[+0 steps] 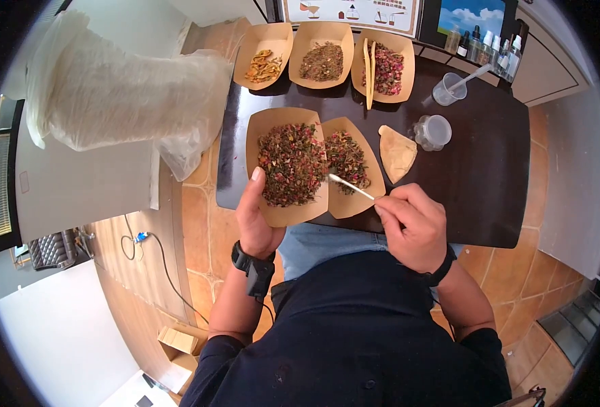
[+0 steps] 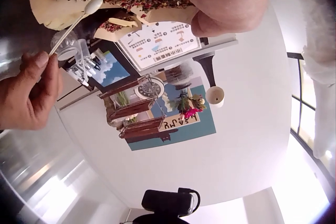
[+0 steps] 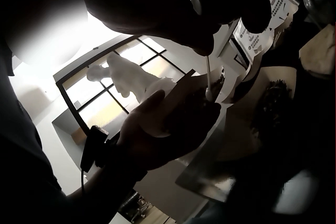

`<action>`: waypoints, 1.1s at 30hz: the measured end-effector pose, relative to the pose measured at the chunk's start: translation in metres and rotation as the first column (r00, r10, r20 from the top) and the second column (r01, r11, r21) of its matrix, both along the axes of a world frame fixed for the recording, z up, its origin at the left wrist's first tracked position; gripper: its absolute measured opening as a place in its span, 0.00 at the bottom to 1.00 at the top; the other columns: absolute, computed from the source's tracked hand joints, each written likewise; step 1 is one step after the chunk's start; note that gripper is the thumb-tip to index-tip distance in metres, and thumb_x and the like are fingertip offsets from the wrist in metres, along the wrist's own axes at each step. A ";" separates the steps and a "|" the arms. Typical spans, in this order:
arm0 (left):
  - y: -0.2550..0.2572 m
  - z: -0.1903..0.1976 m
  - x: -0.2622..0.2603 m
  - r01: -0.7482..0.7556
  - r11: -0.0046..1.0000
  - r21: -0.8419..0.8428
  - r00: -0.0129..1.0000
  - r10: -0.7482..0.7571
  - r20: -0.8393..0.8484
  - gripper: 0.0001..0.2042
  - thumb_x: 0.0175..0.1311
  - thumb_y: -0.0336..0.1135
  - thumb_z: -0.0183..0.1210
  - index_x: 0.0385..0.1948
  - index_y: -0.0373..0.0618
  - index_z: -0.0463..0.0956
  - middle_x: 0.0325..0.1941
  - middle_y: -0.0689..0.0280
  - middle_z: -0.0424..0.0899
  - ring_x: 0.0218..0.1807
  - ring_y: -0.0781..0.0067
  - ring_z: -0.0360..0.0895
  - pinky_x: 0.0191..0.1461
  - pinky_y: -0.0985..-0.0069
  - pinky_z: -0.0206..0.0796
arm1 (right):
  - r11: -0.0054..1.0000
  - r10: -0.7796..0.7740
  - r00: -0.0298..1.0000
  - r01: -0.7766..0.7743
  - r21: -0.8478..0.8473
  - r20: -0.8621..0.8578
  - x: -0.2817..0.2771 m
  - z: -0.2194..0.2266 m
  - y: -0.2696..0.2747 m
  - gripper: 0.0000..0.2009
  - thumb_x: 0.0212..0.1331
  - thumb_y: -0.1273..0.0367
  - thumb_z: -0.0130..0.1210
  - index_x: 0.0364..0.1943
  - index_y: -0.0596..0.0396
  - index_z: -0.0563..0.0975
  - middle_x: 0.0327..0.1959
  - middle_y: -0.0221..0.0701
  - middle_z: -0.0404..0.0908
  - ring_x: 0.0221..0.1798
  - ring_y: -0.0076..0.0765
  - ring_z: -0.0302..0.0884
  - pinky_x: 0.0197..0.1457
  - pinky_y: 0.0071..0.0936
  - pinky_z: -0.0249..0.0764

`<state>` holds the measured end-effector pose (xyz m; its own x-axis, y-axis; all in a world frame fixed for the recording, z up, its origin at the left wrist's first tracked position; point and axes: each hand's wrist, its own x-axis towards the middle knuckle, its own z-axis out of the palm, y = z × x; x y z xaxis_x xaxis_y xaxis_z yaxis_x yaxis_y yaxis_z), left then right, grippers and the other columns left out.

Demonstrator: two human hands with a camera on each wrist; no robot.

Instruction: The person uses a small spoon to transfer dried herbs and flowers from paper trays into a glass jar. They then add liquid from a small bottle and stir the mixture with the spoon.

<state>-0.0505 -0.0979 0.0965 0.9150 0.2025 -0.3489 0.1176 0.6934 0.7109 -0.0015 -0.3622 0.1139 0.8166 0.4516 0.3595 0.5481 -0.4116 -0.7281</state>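
My left hand (image 1: 258, 220) grips a kraft paper tray (image 1: 286, 216), its thumb along the near left rim and its fingers hidden underneath. Dried red, green and brown petals and leaves (image 1: 290, 163) heap inside it. The tray overlaps a second paper tray (image 1: 362, 203) with a smaller heap of the same mix (image 1: 346, 159). Between thumb and fingertips, my right hand (image 1: 415, 220) pinches the thin handle of a small white spoon (image 2: 93, 6). The spoon's tip is at the held tray's right edge in the head view. The right wrist view is dark.
Along the table's (image 1: 480, 176) back stand paper trays of yellow pieces (image 1: 265, 66), brown bits (image 1: 322, 61) and pink buds (image 1: 388, 69), the last with wooden tongs (image 1: 368, 73). Rightward are a folded paper filter (image 1: 398, 154), a lidded jar (image 1: 433, 132), a plastic cup (image 1: 449, 89) and several bottles (image 1: 493, 51).
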 end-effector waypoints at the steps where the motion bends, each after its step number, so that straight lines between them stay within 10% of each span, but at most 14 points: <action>1: 0.000 0.000 0.001 0.001 1.000 -0.001 1.000 -0.001 0.000 0.28 0.85 0.50 0.49 0.77 0.42 0.66 0.74 0.56 0.78 0.72 0.55 0.79 0.76 0.53 0.71 | 0.999 -0.041 0.999 0.041 0.009 -0.016 0.000 0.001 -0.001 0.07 0.56 0.80 0.70 0.38 0.60 0.86 0.35 0.34 0.82 0.31 0.42 0.85 0.33 0.38 0.80; 33: -0.003 -0.003 0.003 0.030 0.999 -0.039 1.000 -0.031 -0.005 0.28 0.86 0.50 0.47 0.77 0.40 0.65 0.74 0.55 0.79 0.71 0.55 0.80 0.75 0.54 0.73 | 0.996 -0.089 0.996 0.089 0.020 -0.006 0.008 -0.010 0.003 0.09 0.58 0.80 0.69 0.42 0.58 0.86 0.37 0.35 0.83 0.33 0.43 0.87 0.35 0.38 0.82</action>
<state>-0.0476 -0.1013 0.0938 0.9186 0.1607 -0.3611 0.1430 0.7167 0.6826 0.0062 -0.3592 0.1040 0.8548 0.3700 0.3639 0.5067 -0.4439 -0.7391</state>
